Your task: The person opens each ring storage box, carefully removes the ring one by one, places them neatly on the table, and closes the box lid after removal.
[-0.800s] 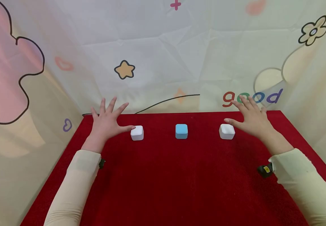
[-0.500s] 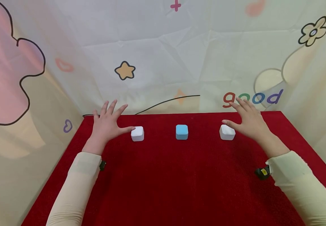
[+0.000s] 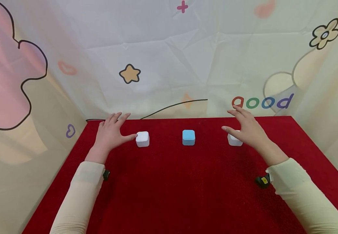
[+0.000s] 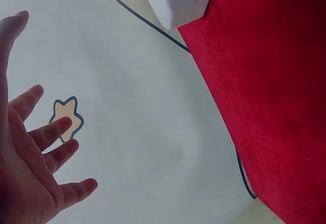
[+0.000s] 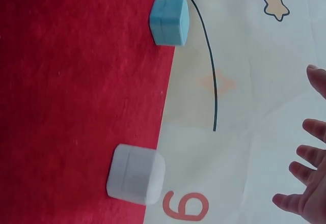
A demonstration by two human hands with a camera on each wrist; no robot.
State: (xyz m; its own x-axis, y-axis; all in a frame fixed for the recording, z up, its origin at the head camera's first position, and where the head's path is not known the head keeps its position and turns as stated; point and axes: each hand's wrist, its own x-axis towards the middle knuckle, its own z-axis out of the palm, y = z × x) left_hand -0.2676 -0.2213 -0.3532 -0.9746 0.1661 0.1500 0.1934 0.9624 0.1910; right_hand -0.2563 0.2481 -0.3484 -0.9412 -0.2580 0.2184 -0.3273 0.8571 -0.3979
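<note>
Three small rounded boxes stand in a row near the back of the red cloth: a left white box (image 3: 143, 139), a light blue box (image 3: 188, 137) and a right white box (image 3: 234, 140). My left hand (image 3: 109, 135) hovers beside the left white box, fingers spread, its thumb tip overlapping that box's edge. Over the right white box, my right hand (image 3: 251, 130) hangs with fingers apart and thumb pointing left, hiding part of it. Neither hand holds anything. In the right wrist view a gap shows between the fingers (image 5: 305, 173) and the white box (image 5: 136, 174).
The red cloth (image 3: 186, 188) covers the table. Behind it hangs a pale printed curtain (image 3: 163, 65) with a star, a flower and coloured letters, and its sides close in left and right. Dark wrist devices (image 3: 263, 180) sit under the cuffs.
My right hand has moved left and slightly down, now covering more of the right white box. The left hand has sunk a little, its fingers bending more. The boxes stay in place.
</note>
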